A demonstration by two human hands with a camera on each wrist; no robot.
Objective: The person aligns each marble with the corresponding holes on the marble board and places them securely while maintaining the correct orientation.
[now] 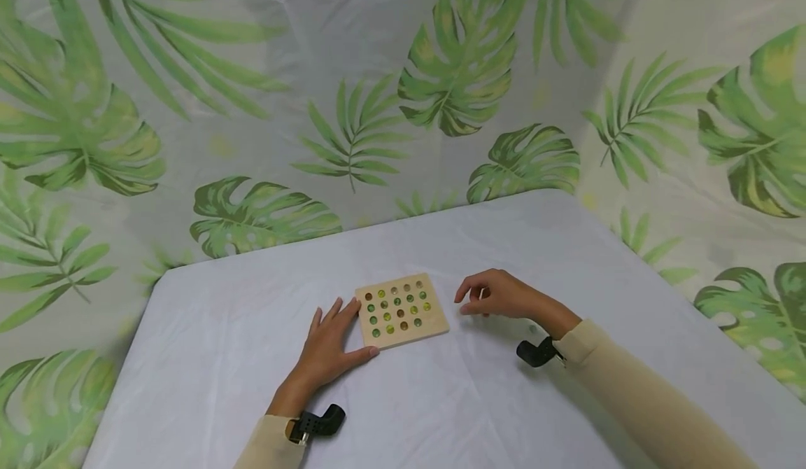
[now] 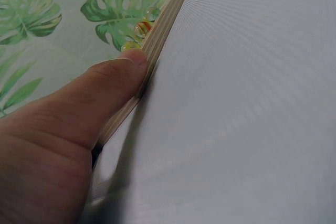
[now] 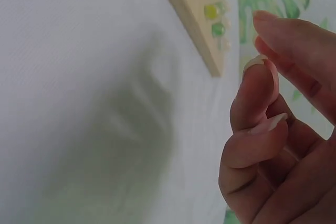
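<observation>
A pale wooden board (image 1: 434, 323) with rows of round hollows lies flat on the white cloth. Glass marbles (image 1: 400, 313) in green, yellow, amber and clear sit in them. My left hand (image 1: 330, 350) rests at the board's left side, fingers spread, with the fingertips by the far left corner and the thumb at the near one. In the left wrist view the thumb (image 2: 113, 85) presses the board's edge beside a few marbles (image 2: 142, 29). Just right of the board hovers my right hand (image 1: 497, 294), fingers loosely bent; no object shows between its fingertips (image 3: 255, 69).
White cloth (image 1: 208, 364) covers the table, which ends at a rear edge before a leaf-print curtain (image 1: 352, 140). Black wrist cameras (image 1: 535, 352) are strapped to both wrists. A small faint roundish spot (image 1: 533, 329) shows near the right wrist; what it is I cannot tell.
</observation>
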